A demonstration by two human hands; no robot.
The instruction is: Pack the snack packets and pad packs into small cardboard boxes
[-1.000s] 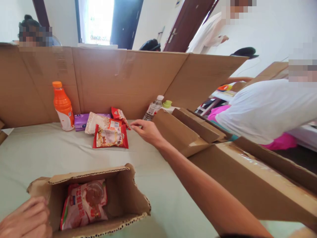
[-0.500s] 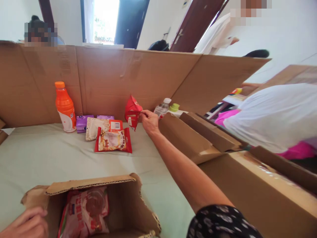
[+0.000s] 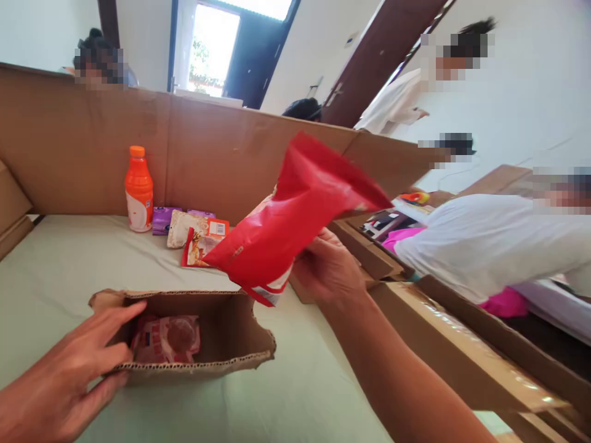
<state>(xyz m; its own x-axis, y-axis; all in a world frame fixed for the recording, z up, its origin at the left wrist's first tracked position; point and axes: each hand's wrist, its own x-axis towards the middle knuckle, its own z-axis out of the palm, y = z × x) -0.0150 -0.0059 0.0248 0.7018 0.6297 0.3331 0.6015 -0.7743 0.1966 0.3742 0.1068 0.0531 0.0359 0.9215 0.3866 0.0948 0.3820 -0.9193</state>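
Observation:
My right hand [image 3: 331,266] pinches a red snack bag [image 3: 281,224], which hangs tilted above the table, up and to the right of a small open cardboard box [image 3: 231,364]. Its fingertips are partly hidden behind the bag. At the box's left end my left hand [image 3: 87,357] grips the rim, with thumb and fingers on the cardboard edges. Inside the box, a pink-and-red food bag [image 3: 168,338] lies to the left. Behind the box, a red-and-cream snack packet [image 3: 196,249] is partly covered by the raised bag.
An orange bottle [image 3: 138,191] stands by the cardboard screen [image 3: 87,135]. Purple packs [image 3: 161,220] and a cream-and-orange packet [image 3: 184,226] lie beside it. Larger cardboard boxes [image 3: 443,344] line the right side. A person in a white top [image 3: 480,234] bends over there; others are beyond the screen.
My right hand has brought the red bag from near the screen closer to me, up over the table. My left hand has moved further onto the small box's rim. The view has shifted.

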